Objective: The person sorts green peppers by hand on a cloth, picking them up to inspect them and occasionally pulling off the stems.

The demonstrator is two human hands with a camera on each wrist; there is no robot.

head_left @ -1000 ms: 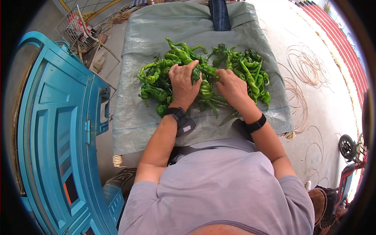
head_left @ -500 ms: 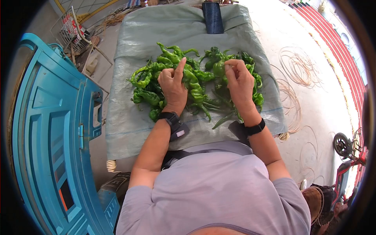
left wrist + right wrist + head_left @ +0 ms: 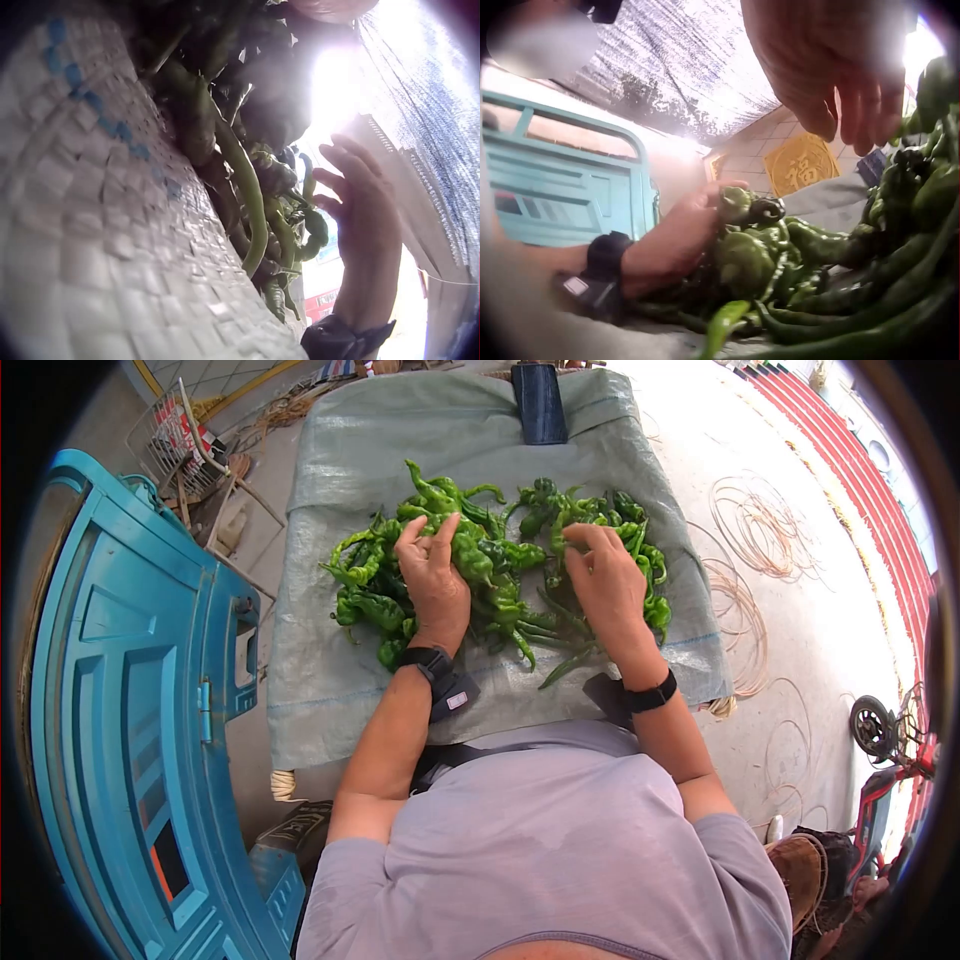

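While the left hand [image 3: 432,585] lies on its own side of the pile of green peppers [image 3: 500,550], its thumb and fingers curl round 1 plump pepper [image 3: 735,202] at its fingertips, on the side facing the right hand [image 3: 607,582]. That pepper sits between the 2 hands, touching the left and clear of the right. Its long axis seems to run forward along the left fingers, away from the body.

The right hand hovers low over its half of the pile. Its fingers hang loosely bent with the tips just at the peppers, and no view shows them gripping anything.

Most of the pile lies ahead of and under both hands. A few slim peppers trail back toward the wrists, lying slantwise. Everything rests on a woven sack [image 3: 330,660] that reaches past both hands. A blue frame [image 3: 130,690] stands beyond the left arm, and wire coils [image 3: 760,525] lie beyond the right.
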